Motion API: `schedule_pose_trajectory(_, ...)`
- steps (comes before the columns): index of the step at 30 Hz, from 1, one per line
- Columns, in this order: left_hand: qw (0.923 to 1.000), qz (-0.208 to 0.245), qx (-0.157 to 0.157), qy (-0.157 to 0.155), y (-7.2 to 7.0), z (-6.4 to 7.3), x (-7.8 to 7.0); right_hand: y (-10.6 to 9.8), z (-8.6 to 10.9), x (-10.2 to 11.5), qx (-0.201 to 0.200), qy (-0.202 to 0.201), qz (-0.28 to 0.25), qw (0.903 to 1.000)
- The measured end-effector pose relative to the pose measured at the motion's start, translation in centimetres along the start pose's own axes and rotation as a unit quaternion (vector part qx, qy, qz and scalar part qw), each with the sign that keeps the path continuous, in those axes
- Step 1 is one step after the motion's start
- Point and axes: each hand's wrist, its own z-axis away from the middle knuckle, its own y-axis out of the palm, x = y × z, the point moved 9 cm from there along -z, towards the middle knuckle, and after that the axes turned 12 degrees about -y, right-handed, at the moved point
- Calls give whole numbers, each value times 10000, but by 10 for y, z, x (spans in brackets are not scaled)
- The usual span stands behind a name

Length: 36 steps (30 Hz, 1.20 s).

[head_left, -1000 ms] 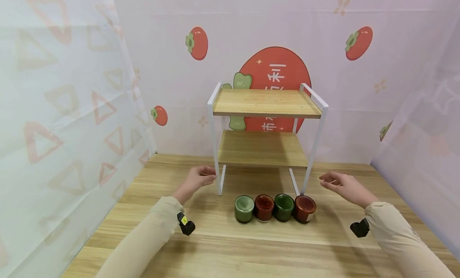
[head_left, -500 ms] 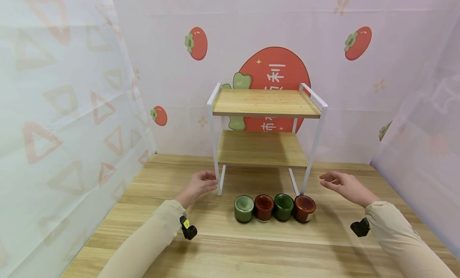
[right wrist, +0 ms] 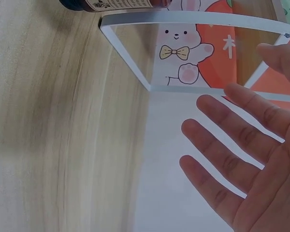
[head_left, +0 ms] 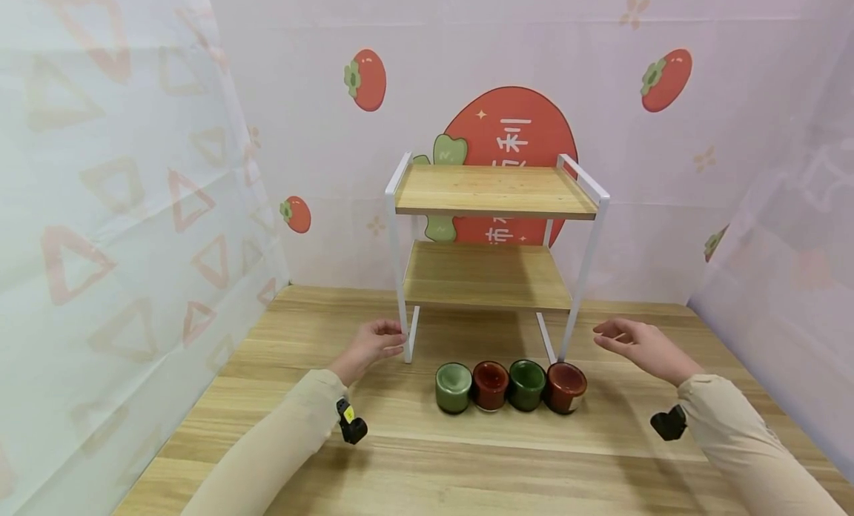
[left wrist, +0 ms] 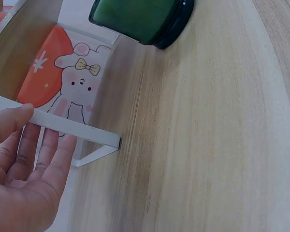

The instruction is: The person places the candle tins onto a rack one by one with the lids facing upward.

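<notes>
A two-tier shelf rack (head_left: 494, 190) with wooden boards and a white metal frame stands on the wooden table. My left hand (head_left: 365, 345) is at its left front leg (left wrist: 82, 129); in the left wrist view the thumb lies on one side of the leg and the fingertips on the other, pinching it. Beyond the right front leg, my right hand (head_left: 647, 347) hovers with fingers spread and holds nothing. Four-colour mix aside, the glass jars form a row before the rack: light green (head_left: 454, 388), dark red (head_left: 490, 386), dark green (head_left: 527, 385) and reddish brown (head_left: 565, 388).
The wooden tabletop (head_left: 467, 471) extends in front of the jars and to both sides of the rack. Printed cloth walls (head_left: 320, 130) enclose the back and sides. The rightmost jar sits close to the rack's right front leg (head_left: 575, 316).
My left hand has moved slightly right and down, onto the rack's left front leg. The right hand, the rack and the jars have stayed in place.
</notes>
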Motion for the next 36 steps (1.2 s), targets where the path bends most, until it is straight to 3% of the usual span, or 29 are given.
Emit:
schedule_pose_trajectory(22, 9998, -190, -8, -28, -2, -8, 2, 5, 1, 2, 42, -42, -88, 9999)
schedule_pose_trajectory(36, 9996, -288, 60, 6, -3, -8, 1, 8, 5, 11, -438, -329, -313, 9980)
